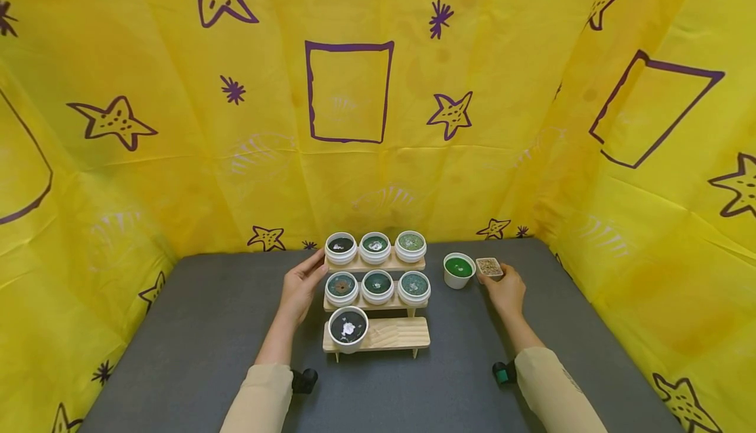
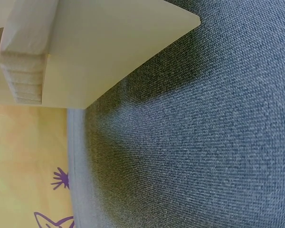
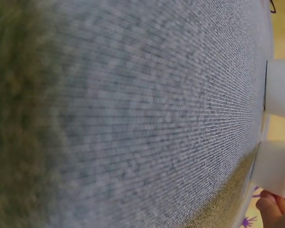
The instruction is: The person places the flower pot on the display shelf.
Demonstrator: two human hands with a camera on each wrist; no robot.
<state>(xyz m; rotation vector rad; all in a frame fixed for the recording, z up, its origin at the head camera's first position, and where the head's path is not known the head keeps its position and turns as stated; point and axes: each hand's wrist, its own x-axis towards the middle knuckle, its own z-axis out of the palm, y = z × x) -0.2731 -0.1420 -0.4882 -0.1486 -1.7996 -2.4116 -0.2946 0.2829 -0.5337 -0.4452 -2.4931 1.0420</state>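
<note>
A light wooden three-step stand (image 1: 401, 332) bears round white cups with dark and green surfaces. My left hand (image 1: 298, 288) is at the left end of the top step, pinching it between thumb and fingers beside a dark-filled cup (image 1: 340, 248). In the left wrist view that hand is hidden, and the stand's wooden end (image 2: 26, 52) looms close. At the right, my right hand (image 1: 506, 290) grips a small square white cup (image 1: 489, 268) with beige grainy contents. The right wrist view shows its fingertips (image 3: 270, 206) on the cup's side, low in the corner.
A white cup with a bright green top (image 1: 459, 270) stands between the stand and the square cup. One larger dark-topped cup (image 1: 348, 328) sits on the left of the lowest step. Yellow patterned cloth (image 1: 378, 184) walls in the grey table (image 1: 236, 328) at back and sides.
</note>
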